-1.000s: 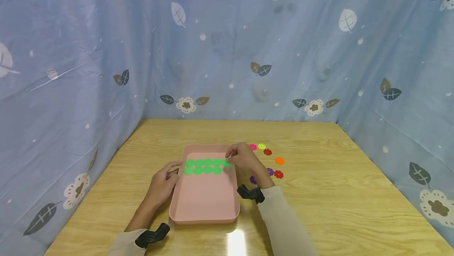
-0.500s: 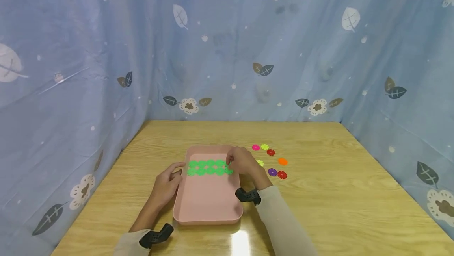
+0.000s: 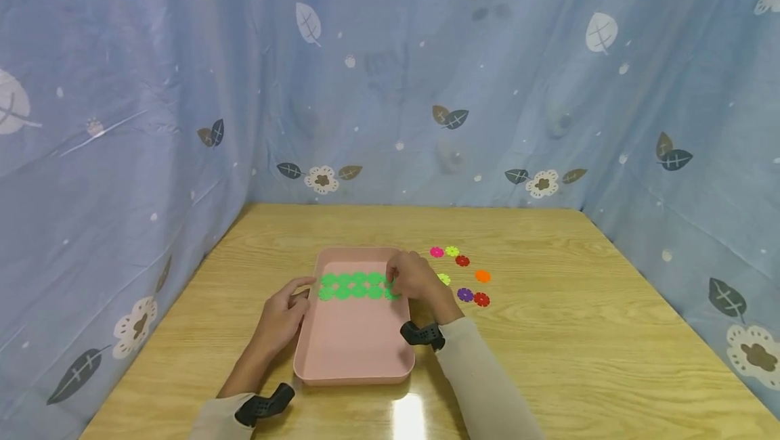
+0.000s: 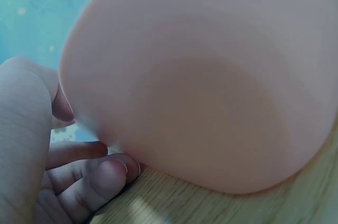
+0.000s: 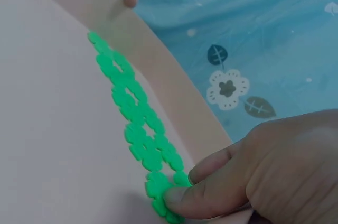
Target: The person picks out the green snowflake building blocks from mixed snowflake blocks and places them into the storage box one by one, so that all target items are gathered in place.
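Observation:
In the head view a pink tray point(image 3: 356, 345) lies on the table, two rows of green flower-shaped discs point(image 3: 358, 284) across its far half. My left hand point(image 3: 282, 315) holds the tray's left wall. In the left wrist view its index finger hooks over the rim, and the thumb and lower fingers lie against the outer wall point(image 4: 211, 102). At the right end of the rows my right hand point(image 3: 416, 281) pinches a green flower-shaped disc point(image 5: 158, 192), thumb on top. Its other fingers partly hide the neighbouring disc at the far row's end.
Right of the tray several loose flower-shaped discs lie on the wooden table point(image 3: 579, 332): pink point(image 3: 437, 252), yellow point(image 3: 452, 250), red point(image 3: 462, 260), orange point(image 3: 483, 276) and purple point(image 3: 465, 294) among them. A blue patterned curtain point(image 3: 390, 88) hangs behind and at both sides.
My right hand has moved slightly nearer, from the far row's right end to the near row's. A green disc now lies at the near row's end. My left hand keeps its place on the tray.

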Tool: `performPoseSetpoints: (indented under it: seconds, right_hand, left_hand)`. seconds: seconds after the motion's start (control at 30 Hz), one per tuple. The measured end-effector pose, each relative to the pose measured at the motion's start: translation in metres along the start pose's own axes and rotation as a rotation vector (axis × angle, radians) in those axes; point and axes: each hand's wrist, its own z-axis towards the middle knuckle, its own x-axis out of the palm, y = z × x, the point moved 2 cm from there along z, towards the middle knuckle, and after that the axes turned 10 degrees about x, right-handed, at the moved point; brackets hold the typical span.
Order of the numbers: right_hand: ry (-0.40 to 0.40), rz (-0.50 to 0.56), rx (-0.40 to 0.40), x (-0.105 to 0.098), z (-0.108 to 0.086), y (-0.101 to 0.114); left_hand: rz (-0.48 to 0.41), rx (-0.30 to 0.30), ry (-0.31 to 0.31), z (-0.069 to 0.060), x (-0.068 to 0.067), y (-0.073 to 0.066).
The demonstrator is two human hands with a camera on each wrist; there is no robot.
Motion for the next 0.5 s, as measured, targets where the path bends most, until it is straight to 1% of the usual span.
performPoseSetpoints:
  seconds: [0.13,0.23,0.37,0.43,0.5]
  right_hand:
    - [0.005,-0.024,0.004,0.0032,-0.0019,-0.002]
    - [-0.021,-0.032,0.011,0.0013,-0.002,-0.0033]
    - [-0.055,-0.033,0.033,-0.0029,-0.0029,-0.007]
    - [-0.058,-0.024,0.041,-0.0041,-0.004,-0.0091]
    - [-0.062,-0.002,0.034,-0.0054,-0.0039,-0.0101]
  left_hand:
    - [-0.007,-0.019,0.009,-0.0018,0.0016,0.0002]
    - [-0.01,-0.006,0.002,0.0014,0.0032,-0.0004]
    - [-0.015,0.022,0.021,0.0068,0.0073,-0.0016]
    - [-0.016,0.015,0.038,0.0074,0.0092,-0.002]
    - [-0.011,0.003,0.038,0.0073,0.0091,-0.003]
